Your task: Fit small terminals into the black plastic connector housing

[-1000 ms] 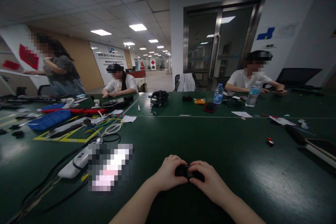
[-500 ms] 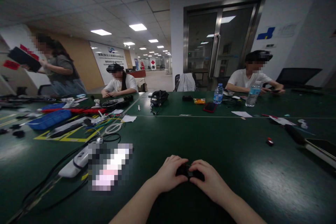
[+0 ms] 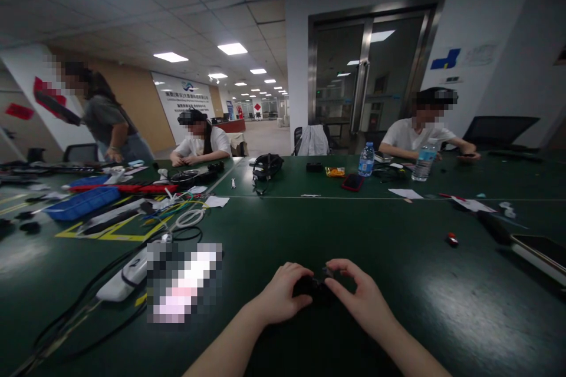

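Observation:
My left hand (image 3: 285, 291) curls round a small black object (image 3: 309, 286) low over the green table, thumb and fingers closed on its left side. The object's exact kind is too dark to make out. At its right end my right hand (image 3: 362, 294) has thumb and index finger curved towards each other. A small dark grey piece (image 3: 327, 271) shows at the index fingertip, touching or very close to the black object. Whether the right thumb presses on that piece or on the black object is unclear.
Left of my hands lie a white power strip (image 3: 121, 280) with black cables and a blurred bright rectangle (image 3: 188, 283). A small red and black item (image 3: 451, 240) sits to the right. Farther off are a blue tray (image 3: 82, 203), water bottles (image 3: 366, 160) and seated people (image 3: 201, 144).
My right hand has shifted slightly up, its fingers rising and spreading wider, with the grey piece now showing at the index fingertip. My left hand barely moves. A standing person at far left leans towards the table.

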### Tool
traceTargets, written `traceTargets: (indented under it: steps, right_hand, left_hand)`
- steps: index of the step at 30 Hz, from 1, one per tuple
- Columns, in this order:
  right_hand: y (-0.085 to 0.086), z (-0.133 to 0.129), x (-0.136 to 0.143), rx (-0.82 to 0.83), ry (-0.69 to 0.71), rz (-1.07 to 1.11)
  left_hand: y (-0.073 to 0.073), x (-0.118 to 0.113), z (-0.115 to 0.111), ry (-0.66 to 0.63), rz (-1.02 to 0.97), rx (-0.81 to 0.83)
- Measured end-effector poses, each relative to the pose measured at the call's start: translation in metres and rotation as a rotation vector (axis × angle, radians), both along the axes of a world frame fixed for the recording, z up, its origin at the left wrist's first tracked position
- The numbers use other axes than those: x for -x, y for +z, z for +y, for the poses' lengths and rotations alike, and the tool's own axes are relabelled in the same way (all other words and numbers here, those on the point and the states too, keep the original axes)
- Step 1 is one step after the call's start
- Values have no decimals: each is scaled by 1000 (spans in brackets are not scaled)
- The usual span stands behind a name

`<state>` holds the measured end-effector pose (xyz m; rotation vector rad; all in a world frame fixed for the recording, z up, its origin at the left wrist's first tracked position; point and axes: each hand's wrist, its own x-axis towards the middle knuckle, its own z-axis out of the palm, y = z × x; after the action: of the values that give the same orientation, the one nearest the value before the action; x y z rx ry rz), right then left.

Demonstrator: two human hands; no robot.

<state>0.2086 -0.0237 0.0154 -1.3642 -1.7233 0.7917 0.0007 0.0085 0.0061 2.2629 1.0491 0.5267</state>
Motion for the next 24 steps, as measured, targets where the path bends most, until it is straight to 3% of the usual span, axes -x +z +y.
traceTargets:
  steps: [8, 17, 24]
  right_hand:
    - [2, 8, -21, 49, -151, 448]
    - [13, 7, -23, 25, -265, 851]
    - [15, 8, -29, 58, -276, 998]
  left_hand:
    - [1, 1, -1, 4, -9, 35]
    - [2, 0, 1, -8, -17, 48]
    - [-1, 1, 2, 1, -24, 66]
